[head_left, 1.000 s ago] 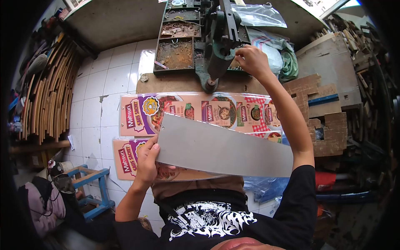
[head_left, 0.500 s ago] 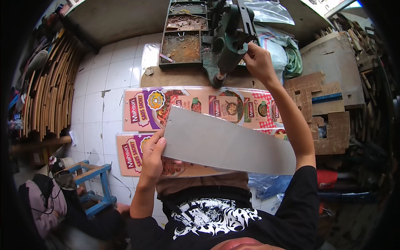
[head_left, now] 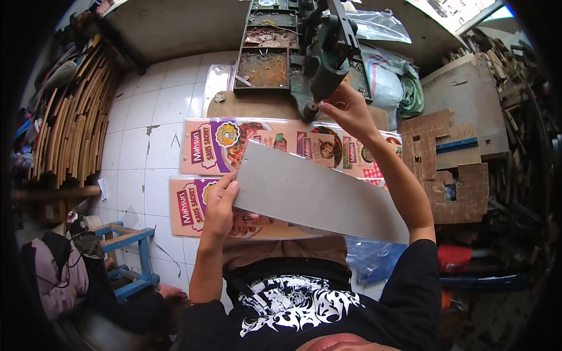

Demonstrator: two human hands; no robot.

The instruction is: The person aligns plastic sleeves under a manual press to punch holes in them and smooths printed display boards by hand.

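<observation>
My left hand (head_left: pixel 221 205) grips the left end of a long grey panel (head_left: pixel 316 190), thumb on top. The panel slants down to the right, over two printed panels, an upper one (head_left: pixel 205 146) and a lower one (head_left: pixel 190 205). At the foot of a dark green press (head_left: pixel 328 67), my right hand (head_left: pixel 350 111) has thumb and fingers pinched together beside the small round anvil (head_left: pixel 309 111). Whatever lies between those fingertips is too small to make out. The right forearm passes above the panel's right part.
A compartmented tray (head_left: pixel 263 67) of small parts stands left of the press, plastic bags (head_left: pixel 383 79) right of it. Cut boards (head_left: pixel 430 167) lie at the right. At lower left, another person (head_left: pixel 64 275) sits near a blue frame (head_left: pixel 143 251).
My right hand has come down from the upper part of the press to its anvil. My left hand keeps hold of the grey panel. The view has shifted somewhat.
</observation>
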